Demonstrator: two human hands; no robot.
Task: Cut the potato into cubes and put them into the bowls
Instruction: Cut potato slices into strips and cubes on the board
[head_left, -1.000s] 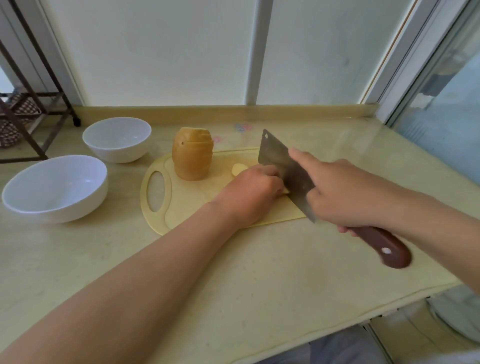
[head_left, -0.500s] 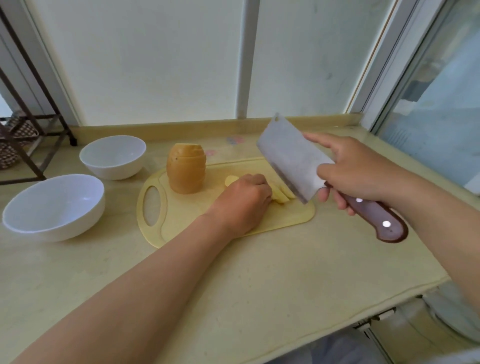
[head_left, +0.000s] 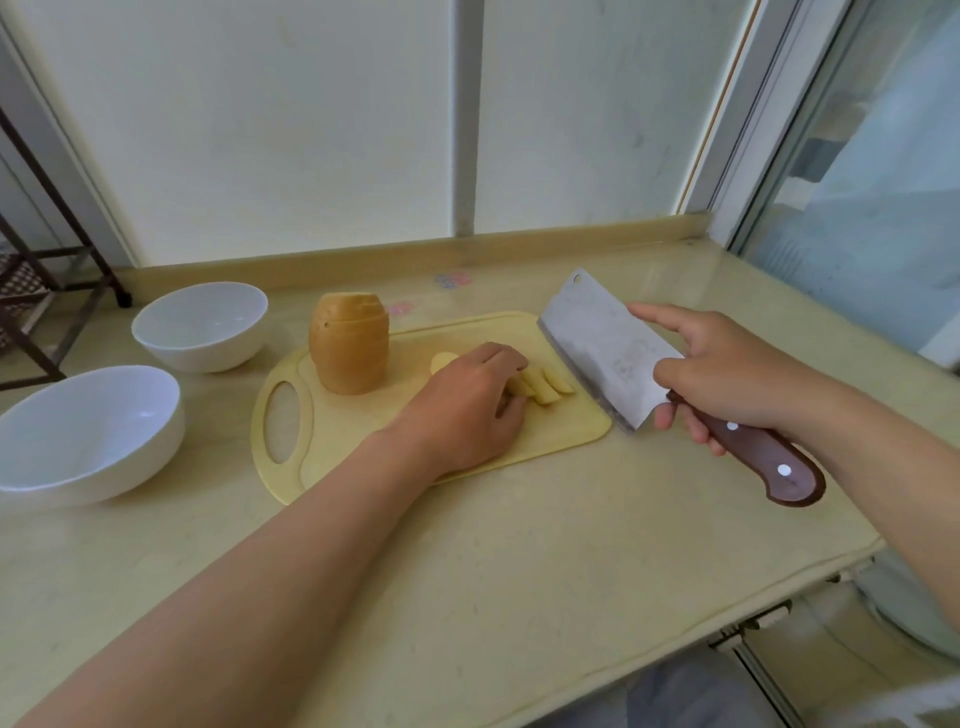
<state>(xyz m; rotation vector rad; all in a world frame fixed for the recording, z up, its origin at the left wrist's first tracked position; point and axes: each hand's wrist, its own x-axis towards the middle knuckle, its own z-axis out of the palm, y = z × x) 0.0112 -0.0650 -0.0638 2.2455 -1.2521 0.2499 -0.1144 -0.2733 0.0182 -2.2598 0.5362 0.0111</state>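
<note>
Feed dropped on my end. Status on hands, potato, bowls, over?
Right hand grips cleaver, off the board. Left hand holds potato strips. Big potato chunk upright; near bowl, far bowl hold nothing. Nothing in the way.

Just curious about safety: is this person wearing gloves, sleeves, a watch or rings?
No. The left hand and right hand are bare: no gloves, and no rings or watch show. The left forearm and right forearm are uncovered as far as the picture reaches; no sleeve appears.

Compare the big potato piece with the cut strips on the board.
The big potato piece stands upright, brown skin on; the cut strips lie flat, pale yellow. The piece is bulkier than any strip. The piece stands free; the left hand holds the strips. Both sit on the cutting board.
</note>
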